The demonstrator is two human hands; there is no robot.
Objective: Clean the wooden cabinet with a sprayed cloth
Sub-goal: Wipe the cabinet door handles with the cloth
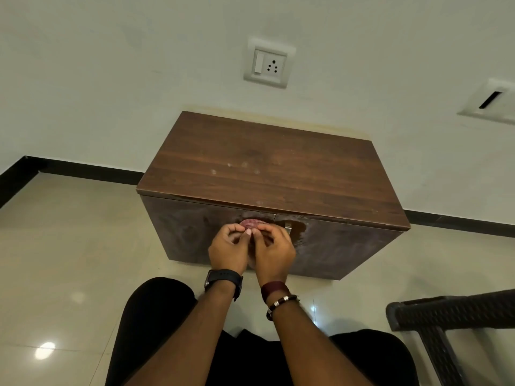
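Note:
A low dark wooden cabinet [267, 174] stands against the wall, its top marked with a few pale spots and its front doors showing damp smears. In front of the doors my left hand [228, 247] and my right hand [274, 250] are held close together. Both pinch a small pinkish cloth [252, 223] between curled fingers; most of the cloth is hidden behind them. A metal door handle [288, 227] shows just right of my right hand.
A dark woven plastic chair [457, 324] stands at the lower right. Glossy beige floor tiles [69, 260] stretch to the left. A wall socket [269, 64] sits above the cabinet. My knees in black trousers [156, 316] are below my hands.

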